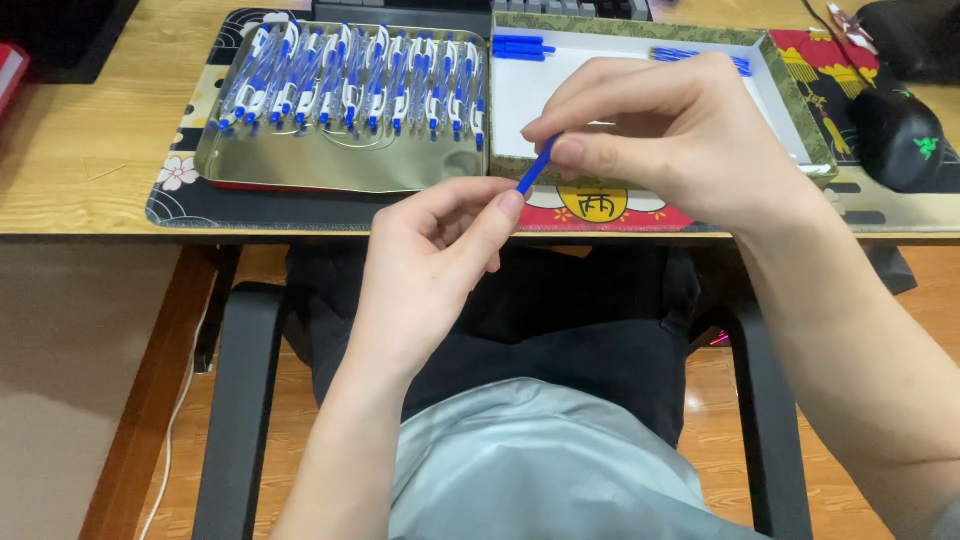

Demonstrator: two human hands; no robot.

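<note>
My right hand [670, 135] pinches a thin blue pen part [537, 168] between thumb and forefinger, just in front of the desk edge. My left hand [435, 265] sits below it, with its forefinger tip touching the lower end of that blue part. Behind the hands, a metal tray [340, 165] holds several blue-and-white pens [355, 85] in a row. To its right, a white-lined box [795, 110] holds several loose blue pen parts [522, 47] near its back edge.
A black computer mouse [900, 140] rests at the right on a patterned desk mat [180, 190]. A keyboard edge [570, 8] shows at the back. The wooden desk [80, 150] spans the view; black chair arms [240, 400] flank my lap.
</note>
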